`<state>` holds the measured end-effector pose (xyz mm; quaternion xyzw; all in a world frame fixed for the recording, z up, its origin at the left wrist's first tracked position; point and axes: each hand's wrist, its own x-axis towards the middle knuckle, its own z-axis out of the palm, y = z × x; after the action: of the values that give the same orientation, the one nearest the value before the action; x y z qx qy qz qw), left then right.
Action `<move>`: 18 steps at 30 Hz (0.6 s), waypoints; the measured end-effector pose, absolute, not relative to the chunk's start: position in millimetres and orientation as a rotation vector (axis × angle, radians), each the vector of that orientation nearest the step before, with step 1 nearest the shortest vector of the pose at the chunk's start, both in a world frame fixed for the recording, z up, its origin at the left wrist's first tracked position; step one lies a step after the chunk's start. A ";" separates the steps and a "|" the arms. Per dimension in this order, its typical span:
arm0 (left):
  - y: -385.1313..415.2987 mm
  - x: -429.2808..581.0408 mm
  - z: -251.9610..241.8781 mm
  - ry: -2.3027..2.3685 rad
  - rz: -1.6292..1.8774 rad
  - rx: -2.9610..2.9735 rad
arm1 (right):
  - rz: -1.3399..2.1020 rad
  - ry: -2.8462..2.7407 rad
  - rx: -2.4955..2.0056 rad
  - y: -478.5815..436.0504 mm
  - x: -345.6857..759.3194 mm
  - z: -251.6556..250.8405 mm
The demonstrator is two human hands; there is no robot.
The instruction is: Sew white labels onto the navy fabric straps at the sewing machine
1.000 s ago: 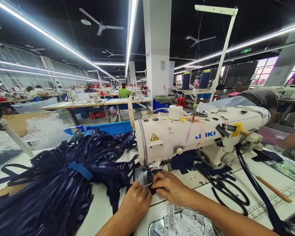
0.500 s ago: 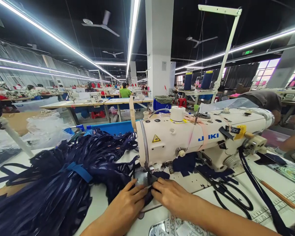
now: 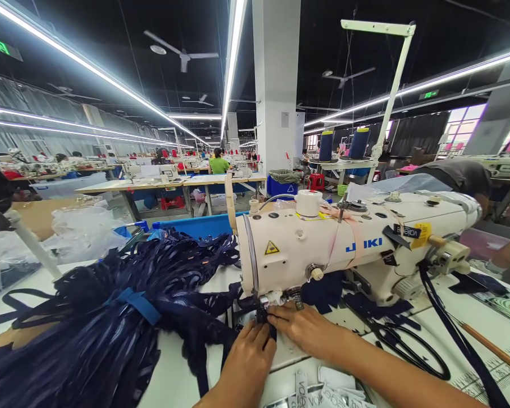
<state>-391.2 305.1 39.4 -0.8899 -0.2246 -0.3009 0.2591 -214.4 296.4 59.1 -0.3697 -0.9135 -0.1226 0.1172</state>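
Your left hand (image 3: 249, 362) reached in palm down, fingers curled around the navy strip (image 3: 261, 316) just in front of the needle. Your right hand (image 3: 306, 331) lay flat and loose, its fingertips pressing the same strip from the right. The strip was dark, narrow and folded. It sat on the bed of the sewing machine (image 3: 323, 249), under its head, with the tied strap bundle (image 3: 110, 323) to the left.
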 end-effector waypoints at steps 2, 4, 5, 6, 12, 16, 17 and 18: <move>304.8 -390.4 40.0 -0.633 -0.800 -2.408 | -0.348 -2.664 -1.079 298.2 -214.0 57.0; 305.0 -389.3 39.5 -0.645 -0.802 -2.402 | -0.334 -2.656 -1.072 299.5 -213.8 55.9; 305.2 -388.6 39.1 -0.643 -0.813 -2.395 | -0.324 -2.657 -1.067 299.9 -213.8 56.0; 305.4 -387.9 38.9 -0.644 -0.822 -2.389 | -0.314 -2.658 -1.066 300.0 -213.9 56.5; 304.4 -387.1 39.8 -0.647 -0.849 -2.393 | -0.238 -2.692 -1.091 299.2 -213.1 61.7; 304.0 -387.2 40.7 -0.660 -0.832 -2.403 | -0.192 -2.705 -1.101 299.8 -212.5 62.1; 304.3 -387.0 40.6 -0.664 -0.821 -2.405 | -0.187 -2.709 -1.106 300.0 -212.6 62.0; 304.7 -386.8 40.4 -0.671 -0.814 -2.403 | -0.184 -2.714 -1.114 300.2 -212.9 62.0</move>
<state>-386.8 304.7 40.4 -0.8853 -0.2471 -0.2997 0.2558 -212.9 300.2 62.0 -0.3770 -0.9186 -0.0622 0.1007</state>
